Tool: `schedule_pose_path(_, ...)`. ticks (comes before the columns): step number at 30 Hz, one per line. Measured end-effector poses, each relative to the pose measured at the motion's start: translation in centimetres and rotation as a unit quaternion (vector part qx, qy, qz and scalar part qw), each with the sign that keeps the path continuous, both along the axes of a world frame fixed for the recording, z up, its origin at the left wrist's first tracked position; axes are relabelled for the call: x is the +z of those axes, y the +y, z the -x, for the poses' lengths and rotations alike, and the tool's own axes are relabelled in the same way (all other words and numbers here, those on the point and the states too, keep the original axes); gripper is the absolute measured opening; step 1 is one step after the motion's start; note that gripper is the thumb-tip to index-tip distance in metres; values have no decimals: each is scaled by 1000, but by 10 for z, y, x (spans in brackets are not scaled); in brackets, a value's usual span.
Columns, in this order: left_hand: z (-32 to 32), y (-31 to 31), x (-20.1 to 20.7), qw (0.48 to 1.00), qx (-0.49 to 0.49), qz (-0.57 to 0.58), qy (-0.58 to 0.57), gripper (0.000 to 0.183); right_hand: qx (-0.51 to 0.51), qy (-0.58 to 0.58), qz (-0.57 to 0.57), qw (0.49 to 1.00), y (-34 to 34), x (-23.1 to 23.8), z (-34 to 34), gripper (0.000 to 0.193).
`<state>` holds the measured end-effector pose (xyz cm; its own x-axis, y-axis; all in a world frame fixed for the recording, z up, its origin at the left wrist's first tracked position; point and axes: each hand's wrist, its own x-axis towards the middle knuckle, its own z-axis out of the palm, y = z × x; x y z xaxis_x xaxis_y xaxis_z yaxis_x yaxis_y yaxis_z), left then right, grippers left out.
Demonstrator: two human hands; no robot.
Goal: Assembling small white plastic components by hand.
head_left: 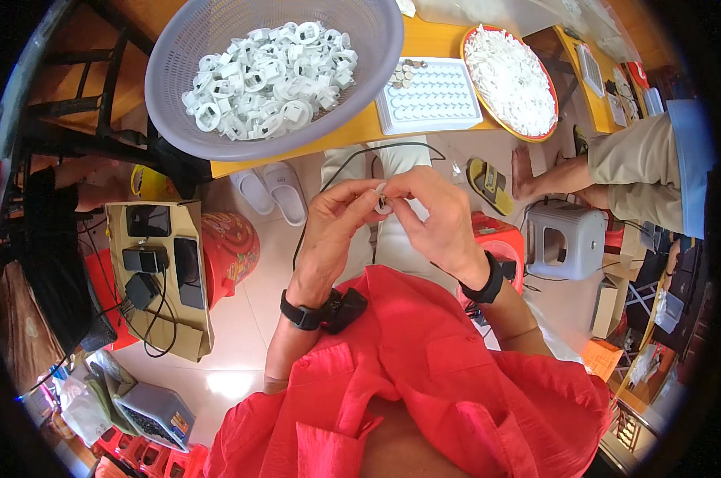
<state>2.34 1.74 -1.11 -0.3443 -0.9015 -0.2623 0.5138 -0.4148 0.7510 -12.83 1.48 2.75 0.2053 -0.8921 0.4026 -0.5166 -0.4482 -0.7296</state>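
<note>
In front of my chest, my left hand (336,217) pinches a small white round plastic part (382,205) between thumb and fingers. My right hand (438,213) is closed at the same part, its thumb and forefinger pressed to the right side. A small dark spot shows at the part's middle; whether that is a separate piece is too small to tell. Beyond my hands, a large grey plastic basket (165,99) holds a heap of similar white parts. Beside it, a white tray (432,125) with rows of small pale pieces carries a few coin-like discs (405,73).
A red-rimmed round tray (553,99) of small white pieces stands on the yellow table (312,146). At left, a cardboard box (193,319) holds dark devices and cables. A black cable (300,239) runs near my left wrist. Another person's legs (627,159) are at right, near a grey stool (567,239).
</note>
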Motion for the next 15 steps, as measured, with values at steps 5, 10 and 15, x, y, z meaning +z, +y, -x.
schedule_pose_path(5, 2, -2, 0, 1000, -15, 8, -6, 19, -26, -60, -100, 993, -2, 6, 6, 14)
schedule_pose_path(10, 4, -5, 2, 998, -9, -31, 58, 21, -12, -75, -98, 992, -3, 3, 8, 14)
schedule_pose_path(15, 3, -7, 0, 995, -9, -47, 88, 25, -23, -48, -32, 998, -2, 8, 8, 19)
